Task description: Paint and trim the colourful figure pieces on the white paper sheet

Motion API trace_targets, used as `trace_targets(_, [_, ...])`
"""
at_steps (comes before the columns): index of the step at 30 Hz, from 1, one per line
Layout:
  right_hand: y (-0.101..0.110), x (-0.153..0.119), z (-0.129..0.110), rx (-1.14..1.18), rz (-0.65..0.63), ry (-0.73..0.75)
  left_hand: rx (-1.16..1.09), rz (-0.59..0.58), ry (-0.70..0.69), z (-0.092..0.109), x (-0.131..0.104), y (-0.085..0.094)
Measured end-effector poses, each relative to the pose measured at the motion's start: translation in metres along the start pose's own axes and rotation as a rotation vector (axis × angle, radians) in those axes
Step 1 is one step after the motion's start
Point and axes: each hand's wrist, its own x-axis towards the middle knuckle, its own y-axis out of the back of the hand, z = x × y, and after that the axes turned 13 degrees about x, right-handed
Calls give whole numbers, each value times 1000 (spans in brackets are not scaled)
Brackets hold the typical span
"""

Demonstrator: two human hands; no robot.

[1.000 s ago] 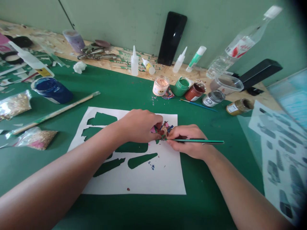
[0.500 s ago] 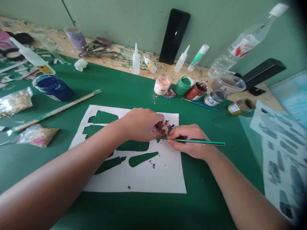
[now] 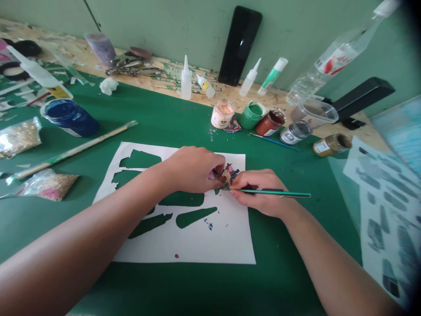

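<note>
My right hand is closed round a thin brush with a green handle. The handle points right, and the tip lies at a small painted piece. That small multicoloured painted piece, pink, brown, green and blue, is pinched by the fingers of my left hand; my fingers cover part of it. Both hands are over a white paper sheet with several shapes cut out of it, the green surface showing through. Blue and reddish paint specks mark the sheet.
Open paint jars stand behind the hands: peach, green, dark red, grey and ochre. A blue brush lies before them. A blue paint jar and a wrapped wooden stick are at left.
The view has shifted very slightly. My hands, the brush and the painted piece keep almost the same positions on the sheet.
</note>
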Motion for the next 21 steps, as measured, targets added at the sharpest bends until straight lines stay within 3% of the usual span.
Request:
trace_targets(10, [-1,0,-1,-19,-11,-13,26,12,-18,1,0,0])
trace_targets(16, [1,2,-1,-4,-61,73,27,0,-49,4,-6,0])
trace_targets(21, [-1,0,-5,-56,1,-14,133,27,-57,12,-20,2])
